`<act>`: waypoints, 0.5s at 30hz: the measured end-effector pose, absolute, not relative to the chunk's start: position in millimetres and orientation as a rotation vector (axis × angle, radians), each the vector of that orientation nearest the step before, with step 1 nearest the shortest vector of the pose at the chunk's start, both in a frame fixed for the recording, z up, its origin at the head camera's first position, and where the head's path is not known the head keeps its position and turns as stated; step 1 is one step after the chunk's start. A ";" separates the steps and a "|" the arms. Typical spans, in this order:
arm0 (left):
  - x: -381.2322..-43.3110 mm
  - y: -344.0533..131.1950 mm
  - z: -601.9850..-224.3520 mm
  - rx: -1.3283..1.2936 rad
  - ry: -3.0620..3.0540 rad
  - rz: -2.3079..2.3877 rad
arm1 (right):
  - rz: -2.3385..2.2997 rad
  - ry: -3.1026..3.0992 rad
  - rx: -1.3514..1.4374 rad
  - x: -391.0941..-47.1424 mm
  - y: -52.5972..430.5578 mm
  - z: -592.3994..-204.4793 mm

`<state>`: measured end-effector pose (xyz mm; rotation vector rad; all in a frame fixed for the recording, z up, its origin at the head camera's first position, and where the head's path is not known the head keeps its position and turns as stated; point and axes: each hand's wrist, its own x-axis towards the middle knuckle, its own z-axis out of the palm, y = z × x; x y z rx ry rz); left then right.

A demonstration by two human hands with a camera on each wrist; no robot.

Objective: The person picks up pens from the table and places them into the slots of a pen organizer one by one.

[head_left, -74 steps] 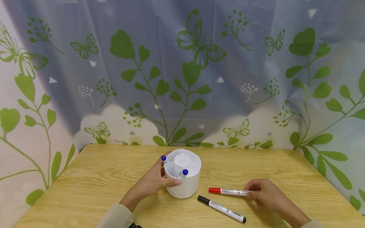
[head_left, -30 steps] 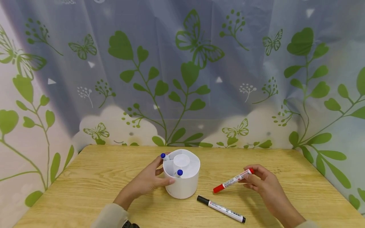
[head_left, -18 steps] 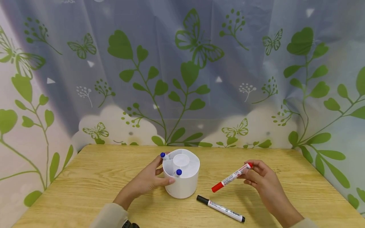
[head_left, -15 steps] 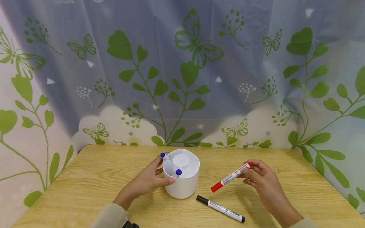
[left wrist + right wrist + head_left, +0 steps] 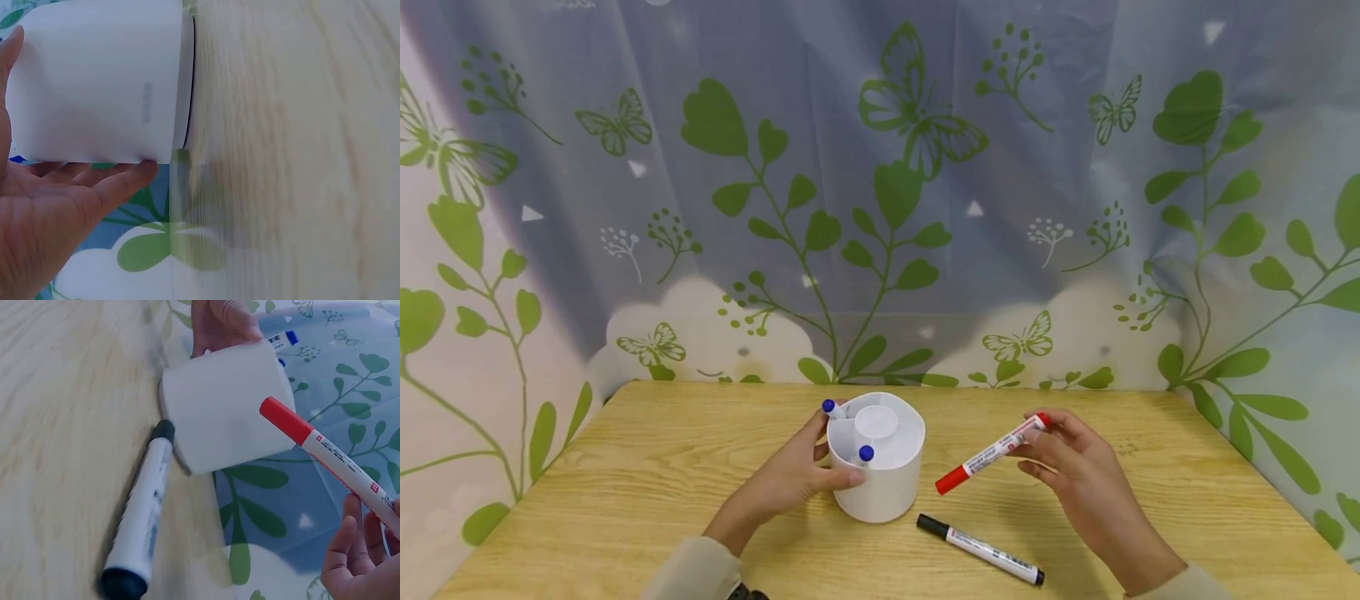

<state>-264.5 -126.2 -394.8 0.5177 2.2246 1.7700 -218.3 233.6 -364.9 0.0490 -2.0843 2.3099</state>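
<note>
A white round pen holder (image 5: 880, 471) stands on the wooden table (image 5: 625, 467), with two blue-capped markers (image 5: 865, 454) in its compartments. My left hand (image 5: 790, 479) grips the holder's left side, thumb across the front; the same white wall (image 5: 100, 81) fills the left wrist view. My right hand (image 5: 1067, 467) pinches the rear end of a red-capped marker (image 5: 988, 454), held in the air with its red cap pointing down-left toward the holder (image 5: 225, 415). A black-capped marker (image 5: 981, 550) lies flat on the table in front of the holder, also seen as the black-capped marker (image 5: 140, 512) in the right wrist view.
A curtain printed with green leaves and butterflies (image 5: 880, 183) hangs behind and around the table. The table's back edge runs just behind the holder.
My right hand picked the red marker off the table, lifted it and carried it left toward the holder. My left hand stayed on the holder. The black marker has not moved.
</note>
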 end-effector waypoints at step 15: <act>-261.5 -120.2 -391.9 0.488 2.269 1.763 | 2.447 -1.869 0.178 -220.2 198.8 -335.5</act>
